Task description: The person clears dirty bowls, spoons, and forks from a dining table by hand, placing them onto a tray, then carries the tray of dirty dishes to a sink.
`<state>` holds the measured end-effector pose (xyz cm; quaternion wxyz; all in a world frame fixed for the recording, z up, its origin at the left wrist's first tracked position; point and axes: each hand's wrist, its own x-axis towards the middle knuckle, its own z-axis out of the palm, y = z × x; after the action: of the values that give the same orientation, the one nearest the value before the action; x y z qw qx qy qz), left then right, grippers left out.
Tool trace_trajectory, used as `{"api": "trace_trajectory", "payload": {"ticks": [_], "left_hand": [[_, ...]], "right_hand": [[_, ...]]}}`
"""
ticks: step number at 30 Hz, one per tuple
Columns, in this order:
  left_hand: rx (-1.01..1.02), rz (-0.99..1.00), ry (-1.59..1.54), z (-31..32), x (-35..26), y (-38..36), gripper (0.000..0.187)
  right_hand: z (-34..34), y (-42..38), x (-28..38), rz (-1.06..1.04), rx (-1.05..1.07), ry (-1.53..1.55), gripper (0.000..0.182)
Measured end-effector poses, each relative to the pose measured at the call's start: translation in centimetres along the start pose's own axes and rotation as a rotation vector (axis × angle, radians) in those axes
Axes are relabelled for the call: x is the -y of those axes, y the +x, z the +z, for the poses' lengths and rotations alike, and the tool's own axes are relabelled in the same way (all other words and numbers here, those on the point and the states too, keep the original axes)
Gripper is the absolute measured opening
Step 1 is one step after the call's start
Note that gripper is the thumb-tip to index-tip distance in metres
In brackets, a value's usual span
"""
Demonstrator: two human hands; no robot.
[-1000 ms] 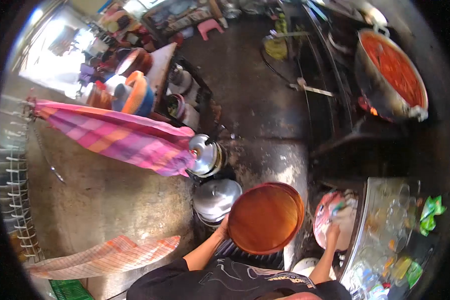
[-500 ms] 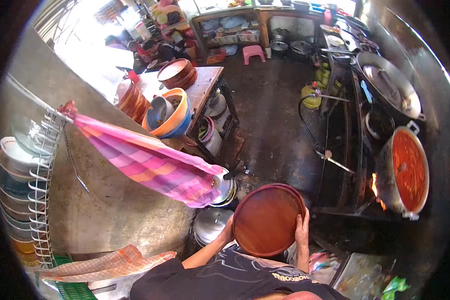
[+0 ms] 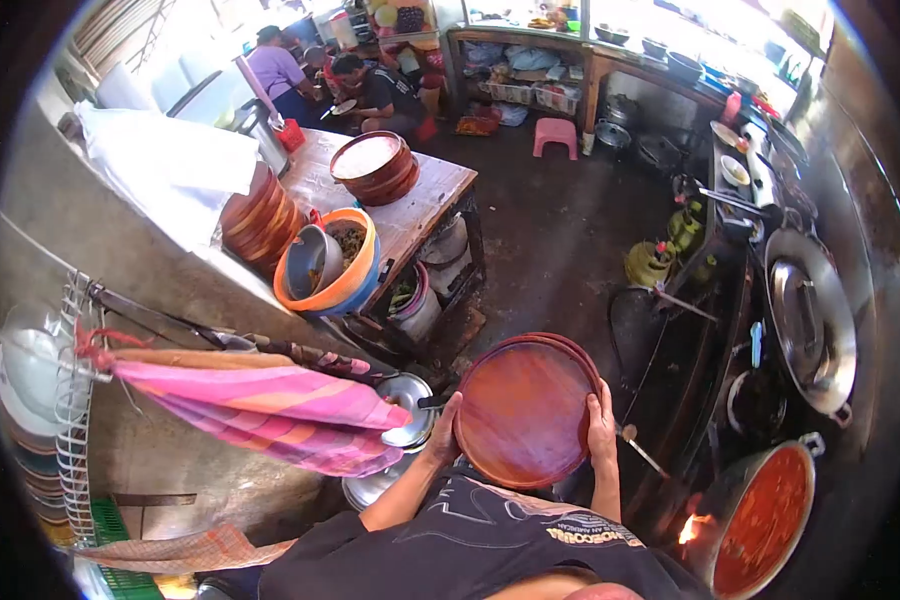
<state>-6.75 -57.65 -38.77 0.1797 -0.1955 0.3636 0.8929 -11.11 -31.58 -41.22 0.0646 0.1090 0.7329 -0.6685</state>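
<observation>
A stack of round reddish-brown plates [image 3: 525,415] is held level before my chest, with more than one rim showing along the far edge. My left hand [image 3: 444,432] grips the left side, and my right hand [image 3: 601,428] grips the right. The fingers are partly hidden beneath and behind the rims. Left of my left hand lie metal pot lids [image 3: 408,408], partly covered by a hanging pink striped cloth [image 3: 260,400].
A wooden table [image 3: 435,185] ahead carries a round brown container [image 3: 375,170] and an orange basin [image 3: 335,290]. At right, flame licks a large pot of red sauce [image 3: 765,530], near a big wok [image 3: 815,310]. A dish rack [image 3: 75,400] stands left. People crouch at the back.
The view has turned left and tilted up, so the table sits closer to the middle. Both hands still hold the plates. The people at the back show more fully.
</observation>
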Motion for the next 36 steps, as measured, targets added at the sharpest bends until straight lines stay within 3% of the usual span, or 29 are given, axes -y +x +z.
{"api": "trace_trajectory", "payload": {"ticks": [4, 5, 9, 15, 20, 24, 25, 28, 30, 32, 35, 36], "left_hand": [[-0.079, 0.025, -0.050, 2.1, -2.8, 7.4, 0.062], [-0.068, 0.043, -0.114, 2.3, -3.5, 9.8, 0.051], [-0.076, 0.087, -0.146, 2.5, -7.3, 20.2, 0.051], [-0.075, 0.190, -0.170, 2.6, -17.7, 32.6, 0.051], [-0.281, 0.323, -0.013, 3.8, -27.2, 37.1, 0.049], [-0.362, 0.494, -0.020, 2.7, -33.1, 40.8, 0.048], [-0.468, 0.561, 0.057, 1.5, -34.4, 41.8, 0.047], [-0.533, 0.713, -0.073, 0.6, -39.0, 43.8, 0.037], [-0.644, 0.760, -0.090, 0.8, -42.2, 44.0, 0.039], [-0.727, 0.823, -0.150, -0.6, -44.5, 44.3, 0.035], [-0.817, 0.914, -0.205, -1.3, -47.5, 44.4, 0.033], [-0.824, 0.932, -0.237, -2.5, -47.9, 44.2, 0.033]], "right_hand": [[0.0, 7.7, 2.2, 0.016, 0.068, 0.070, 0.047], [0.1, 10.0, 2.6, 0.000, 0.064, 0.066, 0.047], [1.4, 20.4, 4.1, -0.040, 0.087, 0.120, 0.048], [6.9, 34.9, 10.3, -0.026, 0.212, 0.259, 0.051], [12.1, 44.4, 15.0, -0.021, 0.327, 0.282, 0.052], [17.9, 53.5, 18.3, -0.019, 0.545, 0.254, 0.053], [19.6, 56.5, 18.0, -0.048, 0.599, 0.219, 0.053], [25.6, 63.1, 20.7, -0.068, 0.730, 0.115, 0.053], [29.9, 67.4, 22.1, -0.204, 0.909, 0.053, 0.051], [34.7, 70.6, 23.4, -0.157, 1.082, 0.069, 0.055], [42.1, 74.0, 24.3, -0.257, 1.279, 0.003, 0.055], [43.8, 74.4, 25.0, -0.220, 1.266, -0.105, 0.056]]}}
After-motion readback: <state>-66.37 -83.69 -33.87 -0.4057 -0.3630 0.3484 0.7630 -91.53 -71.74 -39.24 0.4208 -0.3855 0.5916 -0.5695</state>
